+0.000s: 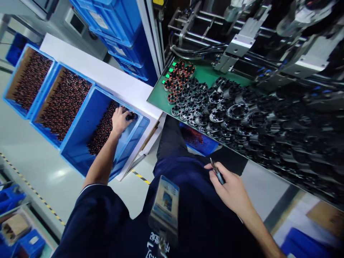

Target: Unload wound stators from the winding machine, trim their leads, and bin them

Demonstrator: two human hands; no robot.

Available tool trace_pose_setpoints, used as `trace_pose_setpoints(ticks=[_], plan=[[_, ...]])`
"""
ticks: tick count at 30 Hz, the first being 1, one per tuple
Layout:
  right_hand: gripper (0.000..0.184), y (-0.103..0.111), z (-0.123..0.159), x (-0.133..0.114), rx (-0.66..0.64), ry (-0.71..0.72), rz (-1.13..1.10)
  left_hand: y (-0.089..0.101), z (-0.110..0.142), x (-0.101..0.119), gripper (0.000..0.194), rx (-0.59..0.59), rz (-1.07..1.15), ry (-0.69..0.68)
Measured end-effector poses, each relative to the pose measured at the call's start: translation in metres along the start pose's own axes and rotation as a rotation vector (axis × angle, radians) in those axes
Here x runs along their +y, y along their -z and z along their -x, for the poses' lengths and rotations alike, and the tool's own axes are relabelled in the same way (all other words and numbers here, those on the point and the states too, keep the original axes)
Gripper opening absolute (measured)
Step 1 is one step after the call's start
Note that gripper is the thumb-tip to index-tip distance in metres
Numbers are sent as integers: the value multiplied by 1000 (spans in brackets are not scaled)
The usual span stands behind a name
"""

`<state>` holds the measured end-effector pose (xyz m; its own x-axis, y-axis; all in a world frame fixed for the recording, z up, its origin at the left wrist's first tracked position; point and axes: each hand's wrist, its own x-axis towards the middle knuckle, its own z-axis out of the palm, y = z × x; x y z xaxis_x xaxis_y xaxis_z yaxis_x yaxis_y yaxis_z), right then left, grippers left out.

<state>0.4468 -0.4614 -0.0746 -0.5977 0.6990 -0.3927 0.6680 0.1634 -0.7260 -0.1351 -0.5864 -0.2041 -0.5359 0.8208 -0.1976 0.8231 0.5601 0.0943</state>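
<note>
My left hand reaches into a blue plastic bin, its fingertips on a dark wound coil among a heap of copper-wound coils. My right hand grips a slim blue-and-silver pen above my dark trousers, touching nothing else. To the right, a green board carries rows of copper-wound stators near its green lights. Many black unwound stator cores cover the rest of it.
Two more blue bins of coils stand beyond a white shelf edge. Stacked blue crates rise behind. A machine with black tubing overhangs the board. Yellow-black tape marks the floor. An ID badge hangs at my chest.
</note>
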Motion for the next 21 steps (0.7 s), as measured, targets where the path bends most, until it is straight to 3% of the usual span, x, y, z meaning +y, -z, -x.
trace_pose_setpoints(ticks=[3, 6, 9, 11, 12, 14, 17, 19, 21], plan=[[30, -7, 3, 3, 17, -12, -31, 9, 7, 7, 55, 1, -28, 94], [29, -14, 6, 4, 7, -24, -66, 35, 14, 14, 46, 27, 20, 135], [30, -18, 7, 2, -23, -22, -77, 72, 15, 30, 25, 314, 178, 158], [29, -18, 5, -2, -37, -19, -85, 92, 11, 54, 19, 498, 308, 93], [28, -18, 3, -4, -43, -12, -90, 97, 6, 72, 20, 522, 363, 21], [25, -17, 2, -10, -56, 16, -91, 98, -6, 114, 26, 441, 416, -177], [18, -13, 3, -18, -73, 81, -60, 80, -32, 175, 40, 224, 326, -453], [13, -11, 8, -19, -72, 111, -38, 65, -50, 203, 49, 131, 244, -506], [11, -9, 14, -15, -60, 113, -33, 54, -63, 217, 52, 87, 199, -468]])
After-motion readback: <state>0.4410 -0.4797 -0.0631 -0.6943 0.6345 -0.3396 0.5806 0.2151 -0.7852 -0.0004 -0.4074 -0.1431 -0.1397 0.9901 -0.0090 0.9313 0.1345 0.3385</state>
